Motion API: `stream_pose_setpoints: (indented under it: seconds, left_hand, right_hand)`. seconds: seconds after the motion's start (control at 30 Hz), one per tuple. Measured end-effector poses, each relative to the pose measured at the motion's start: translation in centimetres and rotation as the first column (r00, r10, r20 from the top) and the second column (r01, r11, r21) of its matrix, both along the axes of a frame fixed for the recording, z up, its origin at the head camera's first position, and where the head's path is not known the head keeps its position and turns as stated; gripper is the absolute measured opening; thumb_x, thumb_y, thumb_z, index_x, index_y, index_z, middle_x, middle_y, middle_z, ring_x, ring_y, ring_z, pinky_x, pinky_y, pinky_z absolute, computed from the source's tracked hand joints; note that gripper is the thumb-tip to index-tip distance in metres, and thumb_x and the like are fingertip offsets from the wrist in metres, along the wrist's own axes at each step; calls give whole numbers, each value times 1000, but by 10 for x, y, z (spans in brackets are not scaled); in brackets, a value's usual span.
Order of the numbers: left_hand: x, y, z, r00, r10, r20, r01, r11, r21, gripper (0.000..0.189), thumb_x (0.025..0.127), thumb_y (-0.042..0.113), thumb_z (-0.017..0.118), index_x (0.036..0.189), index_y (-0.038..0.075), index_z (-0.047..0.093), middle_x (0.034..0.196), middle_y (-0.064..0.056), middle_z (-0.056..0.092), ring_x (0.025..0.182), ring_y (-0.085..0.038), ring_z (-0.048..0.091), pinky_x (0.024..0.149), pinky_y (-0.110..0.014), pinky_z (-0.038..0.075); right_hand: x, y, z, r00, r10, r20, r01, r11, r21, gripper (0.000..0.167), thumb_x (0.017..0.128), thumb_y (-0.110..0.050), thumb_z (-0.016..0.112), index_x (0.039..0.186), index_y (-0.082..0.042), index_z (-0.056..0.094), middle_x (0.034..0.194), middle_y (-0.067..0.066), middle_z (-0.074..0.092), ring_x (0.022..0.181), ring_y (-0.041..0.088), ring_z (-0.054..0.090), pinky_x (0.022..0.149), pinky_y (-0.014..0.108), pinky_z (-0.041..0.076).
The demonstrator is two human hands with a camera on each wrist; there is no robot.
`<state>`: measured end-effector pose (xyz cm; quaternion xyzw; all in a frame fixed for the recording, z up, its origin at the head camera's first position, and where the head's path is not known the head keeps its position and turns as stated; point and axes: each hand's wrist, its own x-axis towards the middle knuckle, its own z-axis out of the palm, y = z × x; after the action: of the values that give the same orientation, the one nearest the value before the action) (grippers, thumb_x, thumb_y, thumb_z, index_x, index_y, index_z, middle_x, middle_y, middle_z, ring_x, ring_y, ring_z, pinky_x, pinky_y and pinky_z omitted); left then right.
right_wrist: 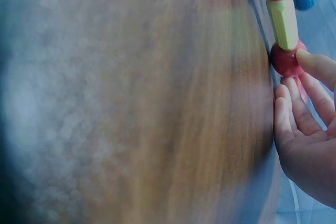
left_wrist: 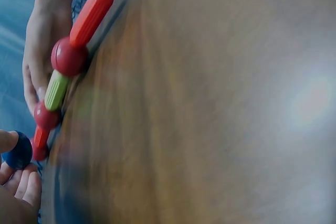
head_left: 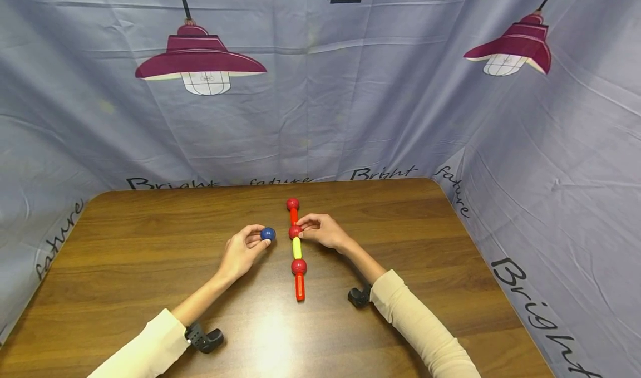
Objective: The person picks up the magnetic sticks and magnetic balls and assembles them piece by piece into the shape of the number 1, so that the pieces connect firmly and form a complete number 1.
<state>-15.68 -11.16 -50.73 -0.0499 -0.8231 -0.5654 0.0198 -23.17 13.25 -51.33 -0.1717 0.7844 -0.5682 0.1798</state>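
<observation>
A straight chain of toy sticks and balls lies on the wooden table. From far to near it runs: far red ball (head_left: 292, 204), red stick (head_left: 294, 216), middle red ball (head_left: 294, 232), yellow-green stick (head_left: 297, 248), near red ball (head_left: 299, 266), red grooved stick (head_left: 300, 288). My right hand (head_left: 328, 233) holds the middle red ball from the right, thumb on its near side. Left of the chain and apart from it, a blue ball (head_left: 267, 234) is pinched between thumb and fingers of my left hand (head_left: 239, 256). The left wrist view shows this blue ball (left_wrist: 19, 151) too.
The wooden table (head_left: 150, 239) reaches back to a grey-blue curtain (head_left: 300, 116) printed with lamps and lettering. Black wrist devices sit at the left cuff (head_left: 204, 339) and right cuff (head_left: 359, 297). Light glares off the near tabletop.
</observation>
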Motion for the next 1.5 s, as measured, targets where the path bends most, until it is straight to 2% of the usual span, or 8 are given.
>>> stream_pose_setpoints:
  seconds: [0.27,0.67,0.77,0.97,1.23,1.47,1.5]
  left_hand:
    - [25,3,2,999,-21,47,14,991,130,35,88,1,75,118,-9,61,112,-24,67,103,-34,67,86,-24,55]
    - [56,10,-1,992,-72,107,49,978,204,33,84,-6,76,113,-8,63,103,-19,70,98,-32,69,83,-26,56]
    - [62,12,-2,990,-82,111,58,977,204,33,83,-6,76,113,-7,63,104,-18,70,100,-31,69,85,-27,56]
    - [74,15,-4,986,-123,109,99,974,205,34,84,-1,78,115,-6,63,107,-19,69,102,-31,68,88,-28,55]
    - [92,17,-11,978,-179,109,154,967,200,36,83,2,79,113,-6,61,106,-16,69,100,-27,68,88,-27,55]
    - [103,22,-18,972,-234,7,232,965,121,34,82,1,80,113,-1,66,104,-10,70,97,-20,68,89,-31,55]
    - [104,23,-19,971,-238,-11,238,966,102,33,82,1,80,112,0,67,103,-8,71,96,-19,68,89,-31,55]
  right_hand:
    - [0,-1,0,1000,10,1,-10,1000,6,26,87,-4,75,113,0,70,97,7,71,89,16,67,81,28,55]
    - [-1,-2,0,1000,22,-5,-22,1000,4,31,89,-3,72,117,7,66,105,20,69,92,20,67,81,27,55]
    - [-1,-1,0,1000,20,-11,-20,1000,8,31,89,-3,72,117,7,66,104,20,69,91,20,67,80,27,55]
    - [0,0,0,1000,0,-8,0,1000,13,28,88,-5,74,115,2,69,100,11,70,89,17,66,79,27,55]
    - [0,0,-1,1000,-4,-12,4,1000,13,27,88,-4,73,113,1,69,98,9,70,90,18,67,80,28,55]
    - [-1,0,-2,1000,2,-9,-2,1000,-6,29,87,-3,74,114,3,68,100,13,71,90,18,67,81,27,54]
    - [2,-1,3,1000,6,-7,-6,1000,-5,29,87,-2,73,115,5,68,101,15,70,91,19,67,81,26,54]
